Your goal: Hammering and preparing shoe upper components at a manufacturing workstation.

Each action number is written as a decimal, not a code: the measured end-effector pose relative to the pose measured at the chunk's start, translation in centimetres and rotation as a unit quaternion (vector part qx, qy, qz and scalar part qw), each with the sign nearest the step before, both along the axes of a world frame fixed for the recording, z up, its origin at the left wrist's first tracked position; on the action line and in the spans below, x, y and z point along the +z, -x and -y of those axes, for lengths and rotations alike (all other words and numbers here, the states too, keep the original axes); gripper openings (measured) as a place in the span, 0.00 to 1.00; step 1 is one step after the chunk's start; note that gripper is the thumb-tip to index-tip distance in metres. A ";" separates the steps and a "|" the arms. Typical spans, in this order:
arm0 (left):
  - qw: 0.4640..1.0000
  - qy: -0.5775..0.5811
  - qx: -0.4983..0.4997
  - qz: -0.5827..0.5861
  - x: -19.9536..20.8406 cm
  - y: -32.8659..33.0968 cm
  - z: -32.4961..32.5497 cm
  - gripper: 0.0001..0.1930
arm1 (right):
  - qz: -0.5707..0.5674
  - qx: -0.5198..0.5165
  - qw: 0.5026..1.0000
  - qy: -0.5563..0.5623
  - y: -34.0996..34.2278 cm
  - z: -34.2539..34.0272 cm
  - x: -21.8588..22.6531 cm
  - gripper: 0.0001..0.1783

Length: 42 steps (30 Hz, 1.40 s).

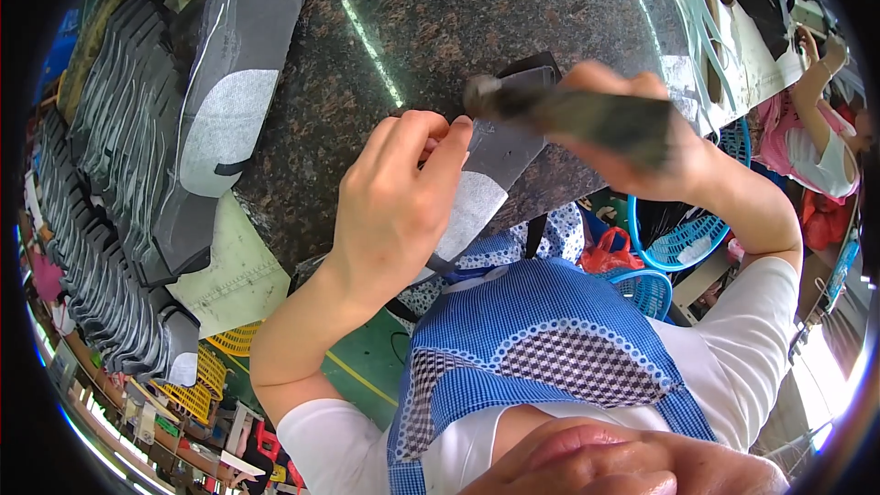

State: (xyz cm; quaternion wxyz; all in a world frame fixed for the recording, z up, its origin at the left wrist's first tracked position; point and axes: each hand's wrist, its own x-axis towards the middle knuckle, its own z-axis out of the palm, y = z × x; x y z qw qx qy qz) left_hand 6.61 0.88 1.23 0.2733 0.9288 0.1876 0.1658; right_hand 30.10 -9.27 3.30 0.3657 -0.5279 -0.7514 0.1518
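My left hand [394, 179] has its fingers curled, with thumb and forefinger pinched at the edge of a dark grey flat piece [509, 151]. This piece lies slantwise on the speckled stone tabletop [403, 18], and its silvery-white end points toward my body. Over the piece's far part, my right hand [683, 160] is closed round a hammer [587, 115] smeared by motion. The hammer's rounded end is just beside my left thumb tip, above the piece. Whether it touches the piece, I cannot tell.
Long rows of stacked dark pieces [119, 147] stand at the left, beside a larger grey piece [234, 73] with a silvery patch. Blue baskets [683, 252] and a red bag [610, 252] are below the table's right edge. Another person [816, 142] is at the far right, near straps and tools.
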 end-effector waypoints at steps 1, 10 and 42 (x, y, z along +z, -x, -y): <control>1.000 0.000 0.002 0.001 -0.2 0.1 0.2 0.11 | -0.005 -0.002 0.999 0.053 0.1 -0.1 0.1 0.11; 0.978 0.194 0.008 -0.076 0.8 2.0 -2.4 0.07 | 0.038 0.018 0.979 0.201 1.7 0.8 0.0 0.11; 0.997 -0.073 0.019 -0.021 -0.4 2.0 -1.5 0.10 | 0.008 0.017 0.993 0.115 2.5 -1.3 -0.4 0.08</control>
